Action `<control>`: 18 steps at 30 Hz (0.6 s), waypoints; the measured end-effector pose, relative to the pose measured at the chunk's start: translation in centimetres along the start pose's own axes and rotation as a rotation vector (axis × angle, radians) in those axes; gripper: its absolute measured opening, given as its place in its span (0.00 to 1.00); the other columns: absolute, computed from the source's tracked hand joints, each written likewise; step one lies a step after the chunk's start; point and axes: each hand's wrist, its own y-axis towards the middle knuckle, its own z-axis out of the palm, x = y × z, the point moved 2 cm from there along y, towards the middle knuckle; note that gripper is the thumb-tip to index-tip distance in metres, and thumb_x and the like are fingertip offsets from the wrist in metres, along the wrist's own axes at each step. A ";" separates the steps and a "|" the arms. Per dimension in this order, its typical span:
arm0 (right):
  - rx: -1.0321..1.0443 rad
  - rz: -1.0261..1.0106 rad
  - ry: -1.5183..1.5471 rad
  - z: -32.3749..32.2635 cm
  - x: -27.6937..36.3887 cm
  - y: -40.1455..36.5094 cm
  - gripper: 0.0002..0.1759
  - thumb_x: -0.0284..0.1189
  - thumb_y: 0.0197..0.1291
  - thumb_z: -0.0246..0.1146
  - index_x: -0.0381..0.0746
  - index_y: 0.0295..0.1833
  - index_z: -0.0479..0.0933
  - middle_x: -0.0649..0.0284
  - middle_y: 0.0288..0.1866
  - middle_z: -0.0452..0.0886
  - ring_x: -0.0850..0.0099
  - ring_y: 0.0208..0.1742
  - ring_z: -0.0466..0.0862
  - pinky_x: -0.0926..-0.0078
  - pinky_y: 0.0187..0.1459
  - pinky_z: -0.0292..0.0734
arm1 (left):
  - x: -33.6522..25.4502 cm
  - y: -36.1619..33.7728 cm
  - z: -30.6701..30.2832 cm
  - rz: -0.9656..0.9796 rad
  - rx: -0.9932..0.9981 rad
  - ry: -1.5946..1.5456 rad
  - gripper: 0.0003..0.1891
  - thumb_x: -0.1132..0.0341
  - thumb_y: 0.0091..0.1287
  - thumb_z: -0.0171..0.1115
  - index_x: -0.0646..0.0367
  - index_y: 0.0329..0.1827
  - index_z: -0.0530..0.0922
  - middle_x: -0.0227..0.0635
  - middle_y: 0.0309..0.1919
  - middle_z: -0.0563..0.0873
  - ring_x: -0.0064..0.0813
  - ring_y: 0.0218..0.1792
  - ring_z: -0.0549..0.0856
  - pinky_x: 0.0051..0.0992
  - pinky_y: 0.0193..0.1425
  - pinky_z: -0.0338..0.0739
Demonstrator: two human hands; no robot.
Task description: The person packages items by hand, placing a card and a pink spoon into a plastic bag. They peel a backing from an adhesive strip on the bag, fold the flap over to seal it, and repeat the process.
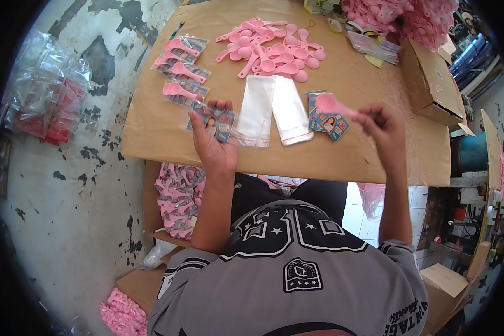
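Observation:
My left hand (214, 147) holds a blue printed card (218, 124), which seems to be in a clear bag, between thumb and fingers. In my right hand (383, 126) a pink spoon (329, 104) is pinched by its handle, its bowl above a small stack of blue cards (335, 126). Two piles of clear plastic bags (256, 109) lie between my hands. Behind them is a heap of loose pink spoons (274, 49). Several bagged cards with pink spoons on top (187, 71) lie in a column at the left of the table.
The brown table (145, 131) has an open cardboard box (428, 81) and a large bundle of pink spoons (400, 19) at its right. Below its left edge stands a box of packed spoons (179, 199). Plastic bags (45, 89) lie at the far left.

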 end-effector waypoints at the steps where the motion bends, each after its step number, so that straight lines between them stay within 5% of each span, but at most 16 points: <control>1: 0.024 0.041 0.075 1.2 0.0 -1.3 0.09 0.27 0.70 0.72 0.35 0.50 0.84 0.67 0.40 0.91 0.84 0.38 0.84 0.83 0.40 0.76 | -0.1 0.0 0.8 0.018 0.042 -0.012 0.25 0.51 0.82 0.60 0.60 0.71 0.73 0.38 0.52 0.85 0.33 0.55 0.85 0.40 0.78 0.78; 9: 0.148 0.171 0.488 9.7 -0.1 -4.7 0.10 0.26 0.74 0.68 0.32 0.55 0.82 0.61 0.44 0.90 0.80 0.42 0.86 0.81 0.45 0.80 | 3.0 -1.1 4.5 -0.034 0.220 0.051 0.27 0.49 0.82 0.59 0.58 0.74 0.70 0.38 0.51 0.85 0.31 0.53 0.85 0.45 0.77 0.77; 13: 0.292 0.182 0.666 10.5 0.8 -4.8 0.13 0.24 0.77 0.64 0.29 0.60 0.78 0.57 0.54 0.87 0.74 0.53 0.89 0.74 0.57 0.85 | 4.4 -1.9 5.1 -0.173 0.199 0.067 0.27 0.48 0.83 0.58 0.57 0.74 0.69 0.37 0.50 0.83 0.29 0.51 0.85 0.45 0.75 0.78; 18: 0.151 0.050 0.468 11.6 -0.2 -4.7 0.14 0.25 0.71 0.71 0.33 0.55 0.76 0.65 0.46 0.84 0.79 0.44 0.84 0.80 0.49 0.80 | 5.4 -2.8 5.0 -0.357 0.211 0.000 0.29 0.47 0.82 0.57 0.58 0.75 0.68 0.35 0.50 0.83 0.29 0.52 0.85 0.45 0.70 0.83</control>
